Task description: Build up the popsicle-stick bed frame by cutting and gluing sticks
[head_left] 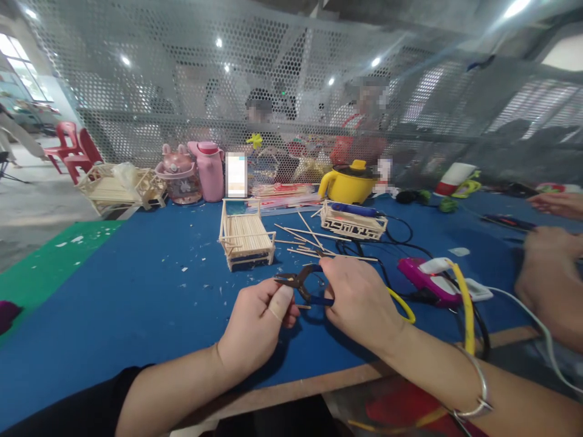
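My right hand grips a pair of pliers with dark jaws and blue handles, held over the near part of the blue table. My left hand, a band wrapped around its thumb, is closed just under the jaws. A short piece of thin wooden stick pokes out of its fingers toward the right. The plier jaws lie against the left thumb and fingertips, partly parted. Beyond both hands stands a small bed-like model made of sticks. Loose wooden sticks lie scattered to its right.
A stick frame holds a blue tool. Behind are a yellow pot, a pink jug and another stick model. A purple power strip with cables lies right. Another person's hands are at the right edge.
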### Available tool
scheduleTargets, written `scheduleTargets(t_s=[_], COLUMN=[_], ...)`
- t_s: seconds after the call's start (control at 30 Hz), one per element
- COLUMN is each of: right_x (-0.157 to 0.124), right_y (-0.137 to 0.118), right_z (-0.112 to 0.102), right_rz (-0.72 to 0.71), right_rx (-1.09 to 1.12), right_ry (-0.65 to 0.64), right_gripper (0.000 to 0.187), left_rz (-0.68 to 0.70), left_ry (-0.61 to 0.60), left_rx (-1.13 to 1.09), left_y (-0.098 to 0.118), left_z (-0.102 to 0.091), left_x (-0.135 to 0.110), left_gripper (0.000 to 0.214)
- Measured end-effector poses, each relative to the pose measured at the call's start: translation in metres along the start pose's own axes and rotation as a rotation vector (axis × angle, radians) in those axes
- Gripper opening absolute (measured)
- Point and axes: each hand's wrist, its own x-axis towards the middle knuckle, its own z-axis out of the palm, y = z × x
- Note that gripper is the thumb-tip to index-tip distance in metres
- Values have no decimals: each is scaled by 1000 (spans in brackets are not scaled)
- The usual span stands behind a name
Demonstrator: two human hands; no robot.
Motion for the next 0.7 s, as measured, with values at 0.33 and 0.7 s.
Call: scheduleTargets(t_s=[0.33,0.7], right_x=[-9,1], right_y=[-8,11], right_z=[-15,-21], right_rz=[339,504], right_rx=[623,1243], right_ry=[-484,-733], right_gripper=[23,29], left_rz=[78,71], left_ry=[-131,-271], left_rx=[135,63], left_y=[-5,-3], left_z=[-5,-7], left_x=[7,6], left_gripper=[34,30])
